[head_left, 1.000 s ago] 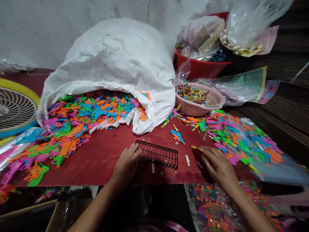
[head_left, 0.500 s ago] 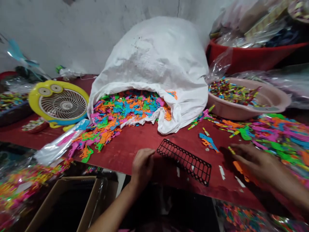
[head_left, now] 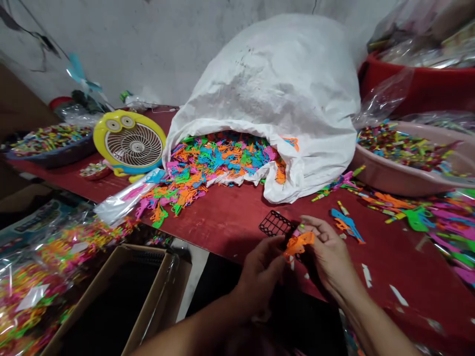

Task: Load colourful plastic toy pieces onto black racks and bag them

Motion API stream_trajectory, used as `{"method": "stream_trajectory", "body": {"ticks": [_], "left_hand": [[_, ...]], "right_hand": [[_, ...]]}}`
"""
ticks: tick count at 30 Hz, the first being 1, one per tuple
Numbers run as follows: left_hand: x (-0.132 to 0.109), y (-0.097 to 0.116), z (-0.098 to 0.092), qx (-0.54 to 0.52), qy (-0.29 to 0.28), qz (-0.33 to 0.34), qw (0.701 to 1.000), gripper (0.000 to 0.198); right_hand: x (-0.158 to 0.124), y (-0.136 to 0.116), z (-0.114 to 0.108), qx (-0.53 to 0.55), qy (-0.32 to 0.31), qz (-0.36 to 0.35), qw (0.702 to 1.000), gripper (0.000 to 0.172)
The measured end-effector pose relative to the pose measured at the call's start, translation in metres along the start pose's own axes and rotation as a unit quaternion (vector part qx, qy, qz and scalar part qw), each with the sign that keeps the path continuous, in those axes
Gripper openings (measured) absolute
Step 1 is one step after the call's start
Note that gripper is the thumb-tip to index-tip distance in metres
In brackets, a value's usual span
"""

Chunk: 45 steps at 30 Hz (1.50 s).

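Observation:
An orange plastic toy gun (head_left: 300,243) is held between my two hands just above the table's front edge. My left hand (head_left: 260,272) pinches one end of it, fingers closed. My right hand (head_left: 330,254) grips the other side, and a small yellow-green bit shows at its fingertips, too small to name. Behind the hands lies a black plastic grid rack (head_left: 273,223), partly covered by them. To the right, a blue toy gun (head_left: 348,223) rests on the red table beside a small wrapped tube (head_left: 343,208).
A white sack (head_left: 274,84) spills colourful toy guns (head_left: 222,155). A yellow fan (head_left: 131,143) stands left of it. The pink basin (head_left: 401,168) at right holds small wrapped pieces. An open cardboard box (head_left: 148,291) is below left, by bagged toys (head_left: 74,242). Paper scraps (head_left: 366,275) lie at right.
My right hand has come left from the right side of the table with the orange toy gun. My left hand has moved right and closed on it. The view has turned left.

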State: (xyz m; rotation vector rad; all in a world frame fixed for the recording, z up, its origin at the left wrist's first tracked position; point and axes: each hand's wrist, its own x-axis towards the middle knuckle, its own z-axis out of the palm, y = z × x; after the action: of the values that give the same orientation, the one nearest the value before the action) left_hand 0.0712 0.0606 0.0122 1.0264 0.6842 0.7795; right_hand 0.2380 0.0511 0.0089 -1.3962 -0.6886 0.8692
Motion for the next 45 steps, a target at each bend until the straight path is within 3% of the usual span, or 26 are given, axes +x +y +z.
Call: {"method": "stream_trajectory", "body": {"ticks": [3, 6, 9, 13, 16, 18, 20, 22, 25, 27, 29, 33, 37, 40, 45], "left_hand": [[0.001, 0.023, -0.012, -0.041, 0.028, -0.058, 0.997, 0.04], [0.002, 0.04, -0.021, -0.08, 0.056, -0.079, 0.992, 0.039], [0.005, 0.049, -0.027, -0.111, 0.057, -0.093, 0.988, 0.034], [0.01, 0.059, -0.028, -0.144, 0.015, -0.089, 0.985, 0.025], [0.016, 0.063, -0.03, -0.134, -0.008, -0.104, 0.985, 0.034], [0.022, 0.059, -0.036, -0.077, 0.012, -0.081, 0.994, 0.048], [0.031, 0.048, -0.046, 0.048, 0.067, -0.004, 0.997, 0.051], [0.041, 0.034, -0.057, 0.255, 0.099, 0.099, 0.957, 0.04], [0.054, 0.014, -0.068, 0.532, 0.057, 0.176, 0.826, 0.031], [0.058, 0.004, -0.069, 0.61, 0.028, 0.181, 0.771, 0.032], [0.058, -0.003, -0.067, 0.635, 0.02, 0.183, 0.75, 0.029], [0.05, -0.011, -0.058, 0.652, 0.01, 0.18, 0.737, 0.016], [0.04, -0.013, -0.053, 0.641, -0.008, 0.18, 0.746, 0.021], [0.041, -0.011, -0.058, 0.632, -0.012, 0.182, 0.753, 0.027], [0.049, -0.005, -0.069, 0.622, -0.061, 0.177, 0.761, 0.022]], "right_hand": [[0.002, 0.002, 0.001, -0.187, -0.033, -0.136, 0.972, 0.042], [0.003, 0.002, 0.008, -0.333, -0.056, -0.31, 0.888, 0.041], [0.006, 0.008, 0.019, -0.351, -0.097, -0.359, 0.859, 0.031], [0.01, 0.019, 0.033, -0.335, -0.132, -0.327, 0.874, 0.02], [0.009, 0.022, 0.039, -0.333, -0.114, -0.291, 0.89, 0.014], [0.011, 0.02, 0.039, -0.307, -0.098, -0.239, 0.916, 0.017], [0.015, 0.018, 0.037, -0.241, -0.084, -0.158, 0.954, 0.024], [0.02, 0.016, 0.034, -0.164, -0.074, -0.076, 0.981, 0.036], [0.026, 0.015, 0.028, -0.121, -0.069, -0.02, 0.99, 0.047], [0.027, 0.014, 0.025, -0.136, -0.061, -0.024, 0.989, 0.046], [0.026, 0.014, 0.023, -0.158, -0.058, -0.027, 0.985, 0.044], [0.021, 0.01, 0.02, -0.186, -0.053, -0.009, 0.981, 0.044], [0.017, 0.006, 0.014, -0.201, -0.022, 0.006, 0.979, 0.049], [0.013, 0.005, 0.009, -0.196, -0.012, 0.028, 0.98, 0.052], [-0.002, 0.002, 0.011, -0.188, 0.0, 0.034, 0.981, 0.049]]}}
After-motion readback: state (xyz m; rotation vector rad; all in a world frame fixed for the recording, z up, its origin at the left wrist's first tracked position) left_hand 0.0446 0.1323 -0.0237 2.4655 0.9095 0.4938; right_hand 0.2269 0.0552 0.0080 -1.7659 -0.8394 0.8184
